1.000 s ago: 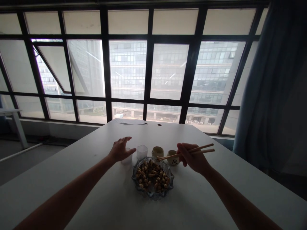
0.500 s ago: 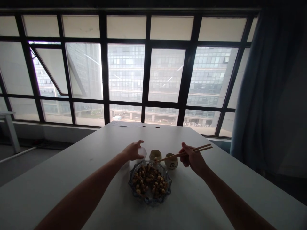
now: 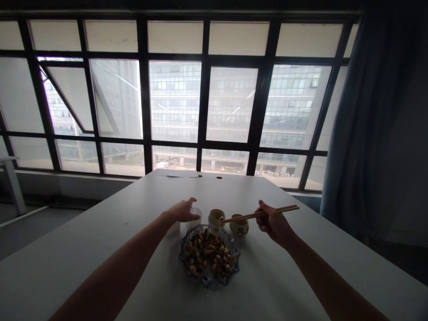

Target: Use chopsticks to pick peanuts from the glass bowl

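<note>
Right hand [image 3: 272, 221] gripped slender wooden chopsticks [image 3: 242, 218]; left hand [image 3: 183, 210], thumb and finger parted, lay beside a translucent cup [image 3: 197, 214]; scalloped glass bowl [image 3: 214, 283] of nuts [image 3: 207, 252] sat between the hands

Free air above the glass bowl [image 3: 219, 281]; beyond it, 2 tan cups [image 3: 238, 228] and chopsticks [image 3: 250, 216] as obstacles.

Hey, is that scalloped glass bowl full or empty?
Partly full: brown nuts cover most of the scalloped glass bowl, but a bare patch shows toward its near side.
</note>
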Action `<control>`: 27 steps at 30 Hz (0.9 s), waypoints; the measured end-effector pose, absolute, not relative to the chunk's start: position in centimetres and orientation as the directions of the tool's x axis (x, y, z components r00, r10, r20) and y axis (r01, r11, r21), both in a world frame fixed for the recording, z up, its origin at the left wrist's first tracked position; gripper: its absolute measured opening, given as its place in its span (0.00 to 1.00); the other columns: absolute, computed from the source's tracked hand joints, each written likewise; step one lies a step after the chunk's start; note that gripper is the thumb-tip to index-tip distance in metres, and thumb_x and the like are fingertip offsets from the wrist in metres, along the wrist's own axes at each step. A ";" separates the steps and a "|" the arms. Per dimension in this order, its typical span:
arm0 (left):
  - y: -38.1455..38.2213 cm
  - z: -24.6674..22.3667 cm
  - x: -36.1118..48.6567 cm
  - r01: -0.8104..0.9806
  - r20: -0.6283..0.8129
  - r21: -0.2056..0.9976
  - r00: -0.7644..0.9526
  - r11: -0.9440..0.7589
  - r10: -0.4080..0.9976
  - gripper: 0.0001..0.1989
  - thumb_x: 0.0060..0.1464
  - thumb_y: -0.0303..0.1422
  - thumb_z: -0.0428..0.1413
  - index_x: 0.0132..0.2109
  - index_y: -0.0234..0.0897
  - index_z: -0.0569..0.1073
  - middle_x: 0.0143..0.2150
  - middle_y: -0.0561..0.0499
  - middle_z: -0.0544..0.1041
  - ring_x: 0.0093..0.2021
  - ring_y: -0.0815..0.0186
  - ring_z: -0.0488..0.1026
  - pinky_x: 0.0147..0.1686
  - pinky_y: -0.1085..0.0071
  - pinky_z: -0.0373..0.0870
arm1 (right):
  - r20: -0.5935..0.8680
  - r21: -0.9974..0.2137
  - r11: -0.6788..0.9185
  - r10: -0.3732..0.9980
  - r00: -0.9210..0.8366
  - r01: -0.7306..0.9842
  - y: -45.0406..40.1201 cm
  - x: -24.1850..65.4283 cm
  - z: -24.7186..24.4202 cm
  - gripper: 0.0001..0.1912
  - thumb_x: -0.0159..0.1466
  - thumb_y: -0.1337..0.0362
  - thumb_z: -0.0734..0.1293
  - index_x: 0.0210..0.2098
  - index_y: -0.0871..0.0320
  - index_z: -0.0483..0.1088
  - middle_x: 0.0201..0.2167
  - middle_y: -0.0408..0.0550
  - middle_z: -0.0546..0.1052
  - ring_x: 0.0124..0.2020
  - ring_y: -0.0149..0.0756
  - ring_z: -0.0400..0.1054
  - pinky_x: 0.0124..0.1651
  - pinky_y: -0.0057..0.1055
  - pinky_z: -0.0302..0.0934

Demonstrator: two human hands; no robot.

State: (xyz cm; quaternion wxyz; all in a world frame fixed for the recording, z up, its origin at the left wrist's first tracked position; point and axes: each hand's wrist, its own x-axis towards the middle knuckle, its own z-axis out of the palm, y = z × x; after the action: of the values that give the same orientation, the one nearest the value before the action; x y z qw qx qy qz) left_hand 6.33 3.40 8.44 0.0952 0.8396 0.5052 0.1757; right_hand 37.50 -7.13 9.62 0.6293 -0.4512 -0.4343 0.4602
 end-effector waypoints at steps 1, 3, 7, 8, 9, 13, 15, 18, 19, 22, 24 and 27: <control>3.5 8.7 6.8 0.823 0.189 0.338 0.416 -0.456 0.890 0.36 0.46 0.47 0.61 0.60 0.39 0.66 0.53 0.38 0.78 0.51 0.48 0.76 0.47 0.59 0.71 | 0.136 -0.968 0.174 0.970 0.202 -0.183 -7.1 37.6 9.6 0.20 0.62 0.54 0.69 0.20 0.60 0.68 0.11 0.44 0.68 0.10 0.27 0.57 0.11 0.23 0.50; 3.6 9.1 8.1 0.829 0.191 0.302 0.431 -0.471 0.882 0.36 0.47 0.50 0.60 0.61 0.40 0.66 0.57 0.38 0.76 0.55 0.47 0.74 0.51 0.55 0.69 | 0.142 -0.966 0.182 0.967 0.212 -0.183 -7.0 37.8 9.6 0.20 0.62 0.53 0.69 0.20 0.60 0.68 0.11 0.44 0.68 0.10 0.27 0.57 0.10 0.23 0.50; 3.3 9.8 11.7 0.810 0.115 0.166 0.551 -0.563 0.827 0.40 0.49 0.53 0.58 0.64 0.38 0.63 0.61 0.37 0.72 0.62 0.46 0.67 0.62 0.49 0.56 | 0.133 -0.960 0.188 0.958 0.254 -0.206 -6.9 38.5 9.8 0.20 0.62 0.54 0.70 0.20 0.60 0.68 0.11 0.44 0.68 0.10 0.27 0.57 0.11 0.22 0.51; 3.3 10.0 12.7 0.810 0.084 0.136 0.564 -0.570 0.821 0.40 0.50 0.54 0.57 0.65 0.38 0.62 0.60 0.37 0.72 0.63 0.47 0.66 0.64 0.48 0.53 | 0.124 -0.958 0.186 0.956 0.267 -0.218 -6.9 38.7 9.8 0.20 0.62 0.55 0.70 0.20 0.61 0.69 0.11 0.44 0.68 0.11 0.26 0.57 0.11 0.22 0.51; 3.3 10.1 13.5 0.817 0.056 0.115 0.563 -0.565 0.825 0.42 0.48 0.54 0.58 0.65 0.37 0.62 0.60 0.36 0.73 0.63 0.47 0.66 0.64 0.48 0.51 | 0.113 -0.955 0.181 0.954 0.278 -0.233 -6.9 38.9 9.9 0.19 0.63 0.55 0.69 0.20 0.61 0.69 0.11 0.45 0.68 0.11 0.26 0.57 0.11 0.22 0.51; 3.3 10.4 15.7 0.844 -0.084 0.107 0.534 -0.525 0.841 0.40 0.41 0.55 0.63 0.58 0.38 0.70 0.58 0.38 0.75 0.57 0.46 0.72 0.59 0.54 0.61 | 0.081 -0.948 0.168 0.949 0.304 -0.269 -7.1 39.3 10.1 0.20 0.65 0.58 0.68 0.19 0.62 0.69 0.11 0.45 0.67 0.11 0.24 0.56 0.11 0.20 0.50; 3.3 10.3 16.1 0.856 -0.129 0.140 0.514 -0.498 0.848 0.36 0.39 0.52 0.65 0.53 0.37 0.73 0.55 0.40 0.77 0.52 0.48 0.75 0.52 0.60 0.69 | 0.081 -0.947 0.169 0.948 0.308 -0.272 -7.2 39.5 10.2 0.20 0.65 0.59 0.67 0.20 0.62 0.69 0.12 0.45 0.67 0.11 0.24 0.57 0.11 0.20 0.51; 3.4 9.7 16.2 0.849 -0.099 0.206 0.513 -0.487 0.852 0.35 0.37 0.47 0.66 0.53 0.36 0.73 0.53 0.42 0.77 0.49 0.52 0.76 0.43 0.67 0.72 | 0.087 -0.943 0.182 0.943 0.322 -0.279 -7.0 39.9 10.0 0.19 0.64 0.58 0.69 0.21 0.61 0.68 0.12 0.45 0.68 0.12 0.25 0.58 0.11 0.20 0.52; 3.4 9.5 16.1 0.838 -0.071 0.221 0.525 -0.499 0.848 0.35 0.37 0.46 0.66 0.53 0.36 0.72 0.54 0.42 0.77 0.49 0.53 0.75 0.43 0.67 0.72 | 0.091 -0.940 0.191 0.939 0.332 -0.282 -6.9 40.1 9.9 0.19 0.64 0.57 0.70 0.21 0.61 0.68 0.12 0.45 0.68 0.12 0.25 0.58 0.11 0.20 0.52; 3.7 8.9 15.8 0.775 0.065 0.193 0.601 -0.601 0.796 0.39 0.36 0.40 0.68 0.57 0.35 0.68 0.55 0.41 0.74 0.50 0.53 0.74 0.46 0.66 0.72 | 0.106 -0.928 0.229 0.919 0.379 -0.294 -6.3 40.7 9.5 0.20 0.62 0.55 0.71 0.21 0.61 0.67 0.11 0.44 0.67 0.11 0.26 0.58 0.10 0.20 0.51; 4.1 8.8 15.5 0.706 0.170 0.106 0.681 -0.700 0.713 0.40 0.36 0.35 0.67 0.59 0.36 0.66 0.57 0.40 0.71 0.52 0.53 0.72 0.50 0.63 0.71 | 0.113 -0.915 0.257 0.903 0.415 -0.310 -6.0 41.1 9.3 0.20 0.62 0.53 0.71 0.22 0.60 0.67 0.11 0.43 0.67 0.11 0.26 0.58 0.11 0.20 0.51; 4.6 8.8 14.8 0.630 0.264 0.020 0.745 -0.776 0.612 0.40 0.38 0.33 0.66 0.60 0.39 0.63 0.59 0.39 0.67 0.55 0.51 0.67 0.53 0.59 0.70 | 0.107 -0.896 0.283 0.886 0.451 -0.343 -5.7 41.5 9.2 0.20 0.62 0.52 0.70 0.22 0.59 0.66 0.11 0.42 0.67 0.12 0.25 0.59 0.11 0.20 0.52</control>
State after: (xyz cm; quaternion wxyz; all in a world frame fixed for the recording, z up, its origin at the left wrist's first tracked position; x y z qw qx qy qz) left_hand 14.84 4.61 8.77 -0.0352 0.9335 0.3328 0.1290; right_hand 41.50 -5.71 9.16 0.7356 -0.4292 -0.3166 0.4176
